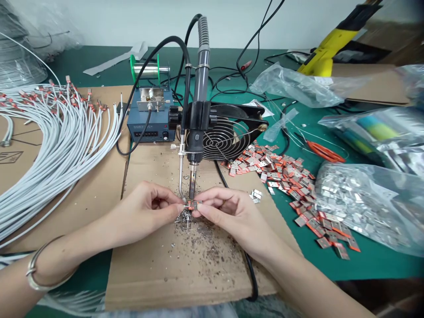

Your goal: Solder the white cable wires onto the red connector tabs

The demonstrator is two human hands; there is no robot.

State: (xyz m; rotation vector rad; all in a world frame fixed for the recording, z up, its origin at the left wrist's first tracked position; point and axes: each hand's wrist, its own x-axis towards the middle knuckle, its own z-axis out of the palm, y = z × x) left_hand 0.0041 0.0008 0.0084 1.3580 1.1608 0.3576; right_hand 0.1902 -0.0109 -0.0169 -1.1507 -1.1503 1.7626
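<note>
Right hand (228,212) pinches small red-and-silver flat connector (194,205), long axis roughly left-right; left hand (145,214) pinched closed at its left end, held item unclear. Upright black-and-grey soldering iron (196,145): tip between hands, contact unclear.

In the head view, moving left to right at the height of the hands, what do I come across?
White cable bundle → left hand → small orange-and-metal piece at the fingertips → right hand → pile of orange-and-metal pieces → clear bag of small metal parts.
</note>
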